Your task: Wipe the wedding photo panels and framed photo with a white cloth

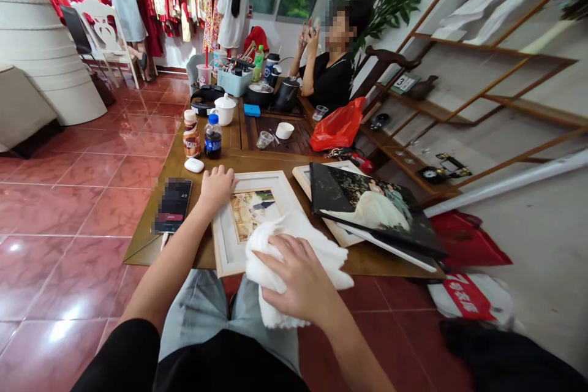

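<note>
A pale wooden picture frame (221,245) with a white mat and a photo (248,202) inside lies on the table's near edge. My left hand (217,187) holds the frame at its upper left corner, fingers bent over the edge. In my right hand (291,272) a white towel (321,245) is bunched up. The towel rests on the frame's lower right part, covering that corner, and its loose end hangs over the table edge toward my lap. Beside my left forearm lies a phone (173,205) with a cable plugged in.
Right of the frame, a black photo album (340,193) lies on another frame (301,177). Bottles (212,138), a white earbud case (194,165), a lidded cup (225,111) and a red plastic bag (337,125) stand farther back. A person (337,67) sits across the table (142,239).
</note>
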Demonstrator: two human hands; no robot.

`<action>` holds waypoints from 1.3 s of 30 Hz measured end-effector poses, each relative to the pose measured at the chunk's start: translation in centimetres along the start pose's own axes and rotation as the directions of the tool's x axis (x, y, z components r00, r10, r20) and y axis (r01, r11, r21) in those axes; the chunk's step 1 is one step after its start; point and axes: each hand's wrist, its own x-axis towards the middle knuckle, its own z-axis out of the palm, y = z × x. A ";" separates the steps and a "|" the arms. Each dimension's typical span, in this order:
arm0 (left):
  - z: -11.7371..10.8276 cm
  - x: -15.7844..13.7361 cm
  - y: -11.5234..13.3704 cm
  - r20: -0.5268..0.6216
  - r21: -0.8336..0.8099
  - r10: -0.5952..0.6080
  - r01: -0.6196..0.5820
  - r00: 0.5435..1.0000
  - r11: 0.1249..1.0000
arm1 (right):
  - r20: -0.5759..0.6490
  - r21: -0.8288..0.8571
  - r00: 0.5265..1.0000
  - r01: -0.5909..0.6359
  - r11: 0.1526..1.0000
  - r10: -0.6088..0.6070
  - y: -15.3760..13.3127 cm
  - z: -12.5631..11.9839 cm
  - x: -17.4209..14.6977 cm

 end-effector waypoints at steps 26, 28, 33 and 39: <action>-2.3 0.0 -0.6 0.241 0.004 -0.142 0.146 0.960 0.989 | -0.087 0.030 0.966 -0.242 0.970 0.244 -1.9 2.7 -0.9; -2.6 0.0 -0.7 0.268 -0.009 -0.136 0.143 0.954 0.990 | -0.082 0.010 0.968 -0.239 0.971 0.239 -0.7 2.2 -1.1; -3.2 0.0 -0.9 0.313 -0.084 -0.088 0.120 0.946 0.989 | -0.112 -0.063 0.957 -0.276 0.959 0.268 2.4 1.6 -1.3; -2.8 0.8 -2.7 0.432 -0.249 0.057 0.058 0.900 0.967 | -0.104 -0.100 0.952 -0.298 0.949 0.288 4.5 1.6 -1.0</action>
